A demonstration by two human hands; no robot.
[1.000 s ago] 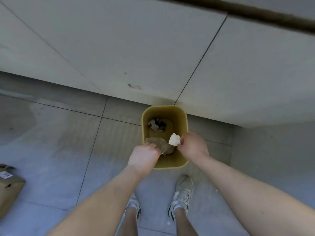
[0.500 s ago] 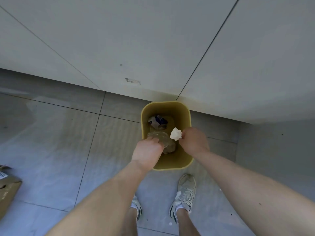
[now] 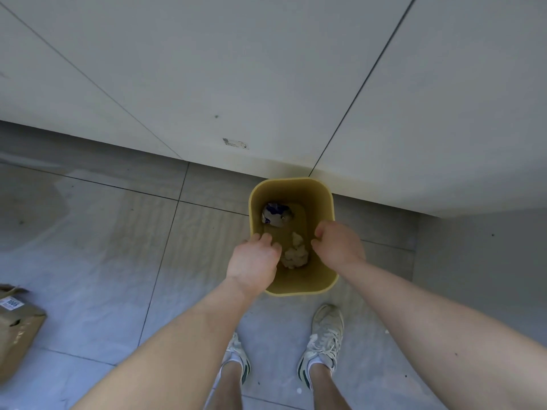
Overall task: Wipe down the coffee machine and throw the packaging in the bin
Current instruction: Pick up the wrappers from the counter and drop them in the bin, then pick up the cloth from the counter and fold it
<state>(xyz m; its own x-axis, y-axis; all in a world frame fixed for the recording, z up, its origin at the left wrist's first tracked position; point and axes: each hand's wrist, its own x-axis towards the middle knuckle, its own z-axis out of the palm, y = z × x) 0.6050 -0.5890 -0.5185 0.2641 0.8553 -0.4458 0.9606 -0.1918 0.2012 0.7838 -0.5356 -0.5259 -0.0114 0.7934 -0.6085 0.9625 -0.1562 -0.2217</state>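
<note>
Yellow plastic forms the bin (image 3: 321, 199), which is seen from above in the head view, set on grey floor tiles (image 3: 88, 232) against the foot of a pale cabinet front (image 3: 236, 69). Both hands are held over its near half. The left hand (image 3: 254, 263) is spread loosely, fingers slightly curled, with nothing gripped. The right hand (image 3: 339, 245) is likewise empty, its fingers bent inward but closed on nothing. Between and below the two hands, a pale crumpled wad (image 3: 294, 253) is seen lying inside the bin, apart from both. Beyond the fingertips, at the far end of the bin, dark crumpled packaging (image 3: 276, 213) is seen. Below the hands, two white trainers (image 3: 324, 344) are planted on the tiles. Far to the left of the left hand, a brown paper bag (image 3: 14, 329) lies on the floor.
</note>
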